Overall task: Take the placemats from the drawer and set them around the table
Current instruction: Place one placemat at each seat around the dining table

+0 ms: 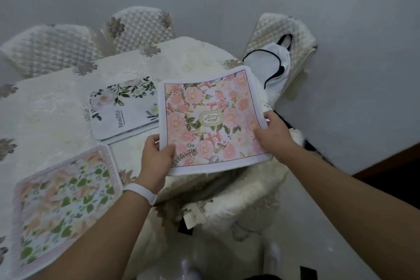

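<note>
a: where's the pink placemat (211,120) right now?

b: off the table (56,107), held over its near right corner. the left hand (156,154) pinches the mat's near left corner, thumb on top and fingers under. the right hand (272,134) is closed on the right edge, fingers curled over the border. both grips look firm, nothing else in either hand.

a: and which way does it lie from the grips?

b: it stretches away from both hands toward the far side, roughly flat, turned a little clockwise against the table edge. it's close to square, so no real long axis. its far right corner pokes out past the table toward the chair (293,36) with the white bag (268,61).

a: the others?

b: two are down already. the green-leaf placemat (66,200) lies at the near left edge, the "beautiful" placemat (122,107) toward the middle, its right side just beside the pink one's left edge.

a: so the next move?

b: i'd guess lower it onto the cloth at this right corner, drawn inward so nothing overhangs. the left hand sits nearer the table, so that corner probably lands first.
</note>
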Demonstrator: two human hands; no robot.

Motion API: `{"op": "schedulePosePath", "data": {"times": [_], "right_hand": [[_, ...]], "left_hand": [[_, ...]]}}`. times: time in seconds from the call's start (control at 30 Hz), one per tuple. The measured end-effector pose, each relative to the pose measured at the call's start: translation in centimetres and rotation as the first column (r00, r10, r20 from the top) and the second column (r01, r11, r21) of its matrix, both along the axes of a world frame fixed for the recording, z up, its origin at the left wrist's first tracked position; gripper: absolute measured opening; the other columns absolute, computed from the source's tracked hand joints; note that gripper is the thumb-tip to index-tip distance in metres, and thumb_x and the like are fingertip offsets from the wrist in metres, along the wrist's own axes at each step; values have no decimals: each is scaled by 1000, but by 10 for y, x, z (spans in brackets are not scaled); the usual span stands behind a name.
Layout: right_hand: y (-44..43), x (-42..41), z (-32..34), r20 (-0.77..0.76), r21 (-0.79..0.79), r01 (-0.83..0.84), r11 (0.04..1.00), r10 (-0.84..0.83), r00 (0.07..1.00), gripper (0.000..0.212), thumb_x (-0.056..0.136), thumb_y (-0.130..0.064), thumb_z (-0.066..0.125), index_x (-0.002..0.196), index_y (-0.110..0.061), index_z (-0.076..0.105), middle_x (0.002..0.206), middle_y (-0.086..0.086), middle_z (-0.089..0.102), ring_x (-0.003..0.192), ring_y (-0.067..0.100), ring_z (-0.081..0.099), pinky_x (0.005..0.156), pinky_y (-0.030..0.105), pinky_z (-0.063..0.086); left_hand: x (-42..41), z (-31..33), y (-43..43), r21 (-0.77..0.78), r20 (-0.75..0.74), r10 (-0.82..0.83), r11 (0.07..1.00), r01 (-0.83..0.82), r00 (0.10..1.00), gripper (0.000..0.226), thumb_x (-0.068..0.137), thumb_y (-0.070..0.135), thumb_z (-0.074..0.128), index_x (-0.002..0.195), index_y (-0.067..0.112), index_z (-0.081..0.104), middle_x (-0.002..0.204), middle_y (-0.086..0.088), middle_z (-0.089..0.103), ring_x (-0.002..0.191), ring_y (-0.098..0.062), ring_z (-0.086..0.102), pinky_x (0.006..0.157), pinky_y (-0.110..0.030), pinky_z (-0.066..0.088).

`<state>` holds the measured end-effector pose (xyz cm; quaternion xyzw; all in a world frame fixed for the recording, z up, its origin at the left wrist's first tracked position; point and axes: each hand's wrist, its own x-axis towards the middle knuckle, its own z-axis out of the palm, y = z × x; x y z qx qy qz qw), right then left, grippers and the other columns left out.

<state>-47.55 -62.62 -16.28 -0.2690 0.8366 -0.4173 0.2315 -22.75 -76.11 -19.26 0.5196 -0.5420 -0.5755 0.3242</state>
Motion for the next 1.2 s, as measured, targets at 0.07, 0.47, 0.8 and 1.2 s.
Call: {"op": "schedulePosePath", "data": {"times": [0.07,0.47,0.8,1.2], "right_hand": [[16,-22,-4,32,-2,32,999,-32,999,24,90,-20,61,111,-24,53,104,-1,64,90,21,64,82,41,56],[86,-192,-11,167,-127,13,992,9,986,21,91,-13,62,107,-24,52,100,-6,63,94,22,65,86,48,56],[108,-310,-3,184,-149,15,989,13,983,21,90,-9,62,106,-21,54,104,-1,65,93,23,67,83,47,58],[-9,-393,-23,240,-139,-63,988,95,966,19,94,-10,60,109,-19,54,104,-3,66,91,19,68,81,43,60]], "left_hand": [[-25,0,11,-7,5,-11,1000,11,1000,25,91,3,59,111,12,49,91,-8,60,74,-23,58,72,-41,55],[-196,5,86,-42,31,58,997,-57,998,24,89,5,61,108,14,50,91,-6,59,73,-22,58,68,-35,53],[-312,15,110,-63,30,52,997,-50,998,25,89,5,60,111,14,51,93,-7,58,76,-24,58,69,-38,52],[-392,-20,7,-28,-11,173,985,-173,985,26,87,2,62,109,12,50,91,-6,60,74,-20,60,63,-30,50]]}}
